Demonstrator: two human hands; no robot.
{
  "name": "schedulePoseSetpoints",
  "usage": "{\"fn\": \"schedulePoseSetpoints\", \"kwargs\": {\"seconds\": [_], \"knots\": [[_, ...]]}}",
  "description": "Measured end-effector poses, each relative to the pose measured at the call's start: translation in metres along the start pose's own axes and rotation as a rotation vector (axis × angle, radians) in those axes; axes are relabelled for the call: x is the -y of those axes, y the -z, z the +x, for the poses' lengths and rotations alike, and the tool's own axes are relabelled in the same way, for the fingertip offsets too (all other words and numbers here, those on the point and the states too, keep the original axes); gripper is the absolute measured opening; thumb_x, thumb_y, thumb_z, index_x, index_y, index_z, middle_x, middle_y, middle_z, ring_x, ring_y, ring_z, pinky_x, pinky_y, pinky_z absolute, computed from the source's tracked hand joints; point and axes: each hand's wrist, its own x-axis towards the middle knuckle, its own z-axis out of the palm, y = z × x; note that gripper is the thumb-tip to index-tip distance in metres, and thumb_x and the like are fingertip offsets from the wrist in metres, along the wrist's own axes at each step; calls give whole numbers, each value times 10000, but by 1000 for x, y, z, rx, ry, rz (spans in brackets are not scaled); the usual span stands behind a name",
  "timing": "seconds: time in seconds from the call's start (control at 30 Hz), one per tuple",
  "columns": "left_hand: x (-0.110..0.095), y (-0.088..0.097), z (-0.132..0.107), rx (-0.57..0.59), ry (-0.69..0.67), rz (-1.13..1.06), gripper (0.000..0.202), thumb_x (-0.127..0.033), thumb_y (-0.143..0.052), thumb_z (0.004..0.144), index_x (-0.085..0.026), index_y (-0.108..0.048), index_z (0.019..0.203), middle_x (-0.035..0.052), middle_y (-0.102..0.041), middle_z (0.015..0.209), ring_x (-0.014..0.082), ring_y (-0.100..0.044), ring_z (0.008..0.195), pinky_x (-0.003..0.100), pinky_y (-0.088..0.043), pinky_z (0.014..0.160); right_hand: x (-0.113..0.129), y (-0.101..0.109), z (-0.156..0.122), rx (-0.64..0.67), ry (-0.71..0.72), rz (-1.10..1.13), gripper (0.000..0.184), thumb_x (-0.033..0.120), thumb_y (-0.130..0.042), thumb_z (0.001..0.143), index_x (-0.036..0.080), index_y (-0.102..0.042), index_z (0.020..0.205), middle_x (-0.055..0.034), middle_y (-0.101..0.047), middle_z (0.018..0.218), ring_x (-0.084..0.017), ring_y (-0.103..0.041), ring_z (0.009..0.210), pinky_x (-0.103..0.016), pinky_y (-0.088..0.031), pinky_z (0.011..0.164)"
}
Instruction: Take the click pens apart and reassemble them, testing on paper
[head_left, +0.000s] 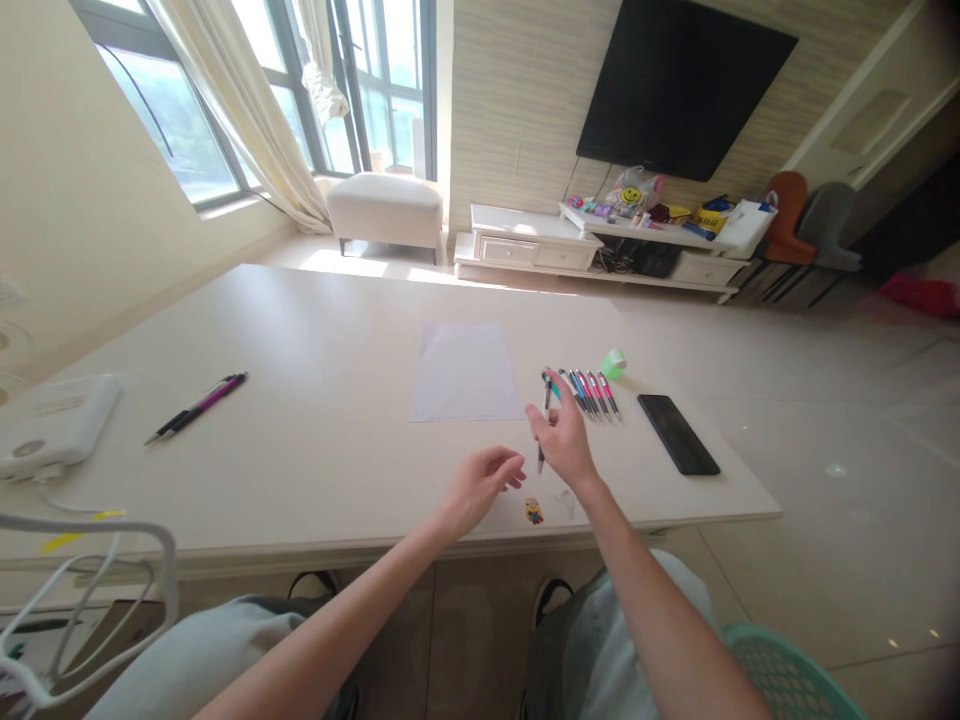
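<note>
Left forearm (322, 635) leads to a loosely curled, empty left hand (476, 490). The right hand (562, 438), nearer the fanned pens (589, 393), pinches a near-upright pen (544, 425) just left of them.

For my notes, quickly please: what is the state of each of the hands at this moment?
Left hand: partly open, holding nothing.
Right hand: closed on a pen, holding it.

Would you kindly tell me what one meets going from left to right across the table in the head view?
White device → two pens → paper sheet → row of pens → phone
</note>
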Motion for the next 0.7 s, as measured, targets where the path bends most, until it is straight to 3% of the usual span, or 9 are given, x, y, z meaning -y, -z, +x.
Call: {"fn": "schedulePoseSetpoints", "kwargs": {"seconds": [0.07, 0.13, 0.23, 0.4, 0.5, 0.6, 0.7], "knots": [[-5, -1, -3, 133, 45, -208, 369, -460, -510, 836, -126, -620, 948, 110, -706, 882, 201, -656, 821, 306, -486, 717, 5, -10, -9, 67, -6, 6, 621, 327, -538, 822, 198, -301, 1381, 64, -497, 505, -132, -497, 455, -246, -431, 485], [-9, -1, -6, 154, 64, -276, 369, -460, -578, 791, -113, -635, 901, 109, -707, 845, 198, -652, 815, 297, -474, 728, 9, -17, -14, 107, -15, 25, 637, 324, -527, 829, 203, -272, 1400, 68, -509, 515, -125, -511, 477, -243, -444, 516], [-12, 1, -6, 87, 102, -295, 369, -468, -604, 761, -110, -646, 842, 98, -699, 791, 192, -645, 792, 297, -468, 732, 11, -21, -17, 159, -38, 61, 665, 345, -543, 814, 218, -261, 1403, 62, -547, 608, -104, -513, 500, -220, -440, 502], [-10, 9, 3, -79, 132, -223, 353, -460, -548, 787, -126, -648, 843, 85, -693, 784, 182, -643, 782, 290, -463, 717, 0, -17, -16, 281, -115, 33, 449, 345, -604, 752, 181, -543, 1166, 1, -605, 752, -102, -552, 521, -218, -453, 469], [-7, 10, 8, -75, 139, -157, 331, -438, -533, 794, -124, -640, 792, 88, -691, 777, 179, -643, 763, 279, -457, 690, -9, -14, -13, 325, -154, 49, 391, 311, -611, 739, 146, -577, 1092, -12, -633, 722, -115, -573, 522, -238, -477, 496], [-4, 9, 8, -54, 163, -149, 349, -455, -534, 788, -127, -627, 863, 91, -693, 804, 175, -645, 742, 276, -457, 665, -22, -7, -3, 255, -127, -86, 342, 294, -599, 741, 130, -619, 1040, -30, -659, 712, -125, -578, 531, -258, -485, 544], [-5, 9, 5, -53, 179, -158, 381, -460, -539, 783, -136, -597, 974, 93, -692, 843, 170, -647, 735, 276, -459, 650, -37, 8, 17, 59, -27, -436, 261, 270, -583, 749, 144, -680, 956, -60, -679, 736, -157, -598, 614, -296, -480, 664]]}}
